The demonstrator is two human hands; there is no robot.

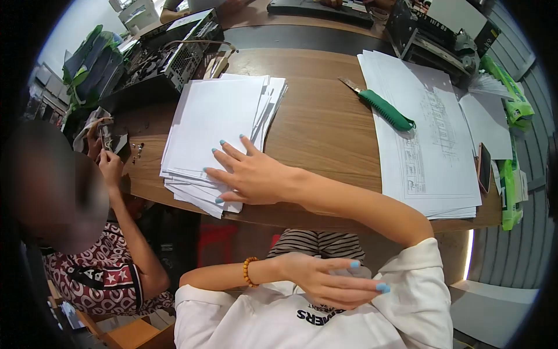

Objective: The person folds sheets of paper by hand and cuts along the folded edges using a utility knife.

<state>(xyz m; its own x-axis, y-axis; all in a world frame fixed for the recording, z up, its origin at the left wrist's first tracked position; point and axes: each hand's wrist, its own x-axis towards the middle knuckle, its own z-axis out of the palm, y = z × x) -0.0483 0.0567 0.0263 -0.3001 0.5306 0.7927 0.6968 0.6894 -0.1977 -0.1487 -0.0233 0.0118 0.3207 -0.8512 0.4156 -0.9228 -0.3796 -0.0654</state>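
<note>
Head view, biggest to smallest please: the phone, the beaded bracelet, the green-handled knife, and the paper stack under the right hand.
Paper stack, clearly largest
Green-handled knife
Phone
Beaded bracelet, smallest

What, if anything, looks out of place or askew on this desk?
Two things: the green knife lies across the edge of the papers at right with its blade exposed over the desk, which may be unsafe; and the stack of paper under the right hand is askew, its sheets jutting unevenly.

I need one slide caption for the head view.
Right hand rests on a paper stack; left hand before the white shirt.
</note>
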